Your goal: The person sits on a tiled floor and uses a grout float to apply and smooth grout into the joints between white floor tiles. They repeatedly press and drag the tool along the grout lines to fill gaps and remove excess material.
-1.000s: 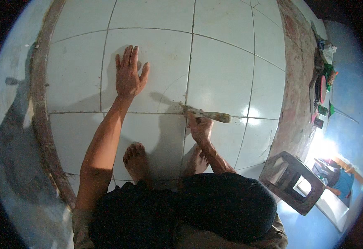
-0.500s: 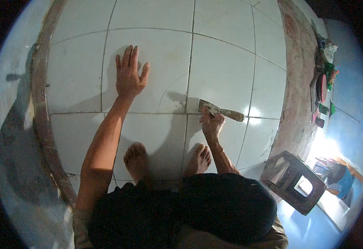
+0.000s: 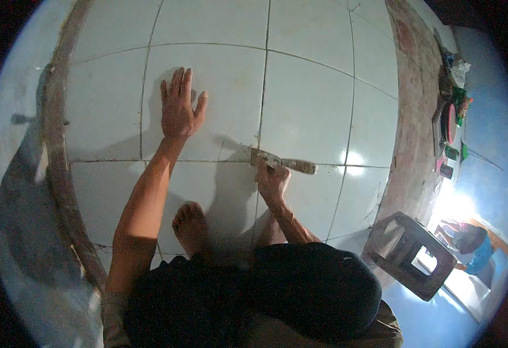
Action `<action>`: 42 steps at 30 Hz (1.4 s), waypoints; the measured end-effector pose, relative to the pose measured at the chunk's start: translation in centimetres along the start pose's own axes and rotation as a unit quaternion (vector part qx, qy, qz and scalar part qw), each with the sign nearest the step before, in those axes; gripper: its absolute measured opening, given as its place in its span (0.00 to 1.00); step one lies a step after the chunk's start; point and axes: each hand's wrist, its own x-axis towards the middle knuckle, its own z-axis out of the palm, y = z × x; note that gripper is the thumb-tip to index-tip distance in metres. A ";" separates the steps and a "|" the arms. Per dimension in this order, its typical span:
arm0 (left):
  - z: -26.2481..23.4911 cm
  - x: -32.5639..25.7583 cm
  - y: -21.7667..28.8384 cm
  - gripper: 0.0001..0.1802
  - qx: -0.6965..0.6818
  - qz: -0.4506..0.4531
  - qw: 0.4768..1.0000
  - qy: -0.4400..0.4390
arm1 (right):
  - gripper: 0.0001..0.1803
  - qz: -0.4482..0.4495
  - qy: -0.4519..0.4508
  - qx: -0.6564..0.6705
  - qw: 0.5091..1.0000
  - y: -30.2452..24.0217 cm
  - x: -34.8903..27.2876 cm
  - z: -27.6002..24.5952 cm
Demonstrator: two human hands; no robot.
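My left hand (image 3: 180, 109) lies flat on a white floor tile (image 3: 207, 93), fingers spread, holding nothing. My right hand (image 3: 272, 180) grips a flat scraper (image 3: 281, 162) with a wooden handle. Its blade rests at the crossing of two tile joints (image 3: 258, 149), just right of my left wrist. The handle points right. My bare feet (image 3: 191, 226) stand on the tiles below both hands, the right foot partly hidden by my arm.
A brown unfinished strip (image 3: 407, 116) borders the tiles on the right, another curved edge (image 3: 56, 145) on the left. A grey plastic stool (image 3: 409, 254) stands at the lower right. Tools and coloured clutter (image 3: 451, 104) lie by the right wall.
My right hand and the scraper slid back left along the joint towards the tile crossing. The left hand stayed pressed flat in place.
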 end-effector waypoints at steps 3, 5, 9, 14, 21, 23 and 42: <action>-0.1 -0.6 -0.9 0.38 0.004 -0.005 1.000 0.001 | 0.25 0.068 -0.020 0.100 0.992 -1.9 -0.5 -1.2; -0.1 -0.7 -1.1 0.37 -0.010 -0.003 1.000 0.013 | 0.23 0.091 -0.022 0.171 0.981 -3.1 0.3 -3.3; -0.7 -0.6 -0.9 0.36 -0.020 -0.004 1.000 0.016 | 0.23 0.063 -0.015 0.295 0.953 -4.6 2.6 -5.8; -3.6 -3.7 7.1 0.34 -0.122 0.105 0.987 -0.023 | 0.24 0.077 -0.042 0.433 0.897 -6.0 3.7 -7.0; -6.5 -6.1 15.2 0.38 -0.159 0.223 0.951 -0.144 | 0.24 0.002 -0.047 0.276 0.960 -8.5 -0.4 -7.4; -5.6 -5.6 13.7 0.39 -0.179 0.131 0.963 -0.152 | 0.23 0.073 -0.101 0.372 0.920 -8.3 -0.9 -8.4; -6.9 -10.4 14.1 0.22 -0.499 -0.220 0.793 -0.271 | 0.15 0.091 -0.181 0.415 0.887 -6.2 -1.9 -6.2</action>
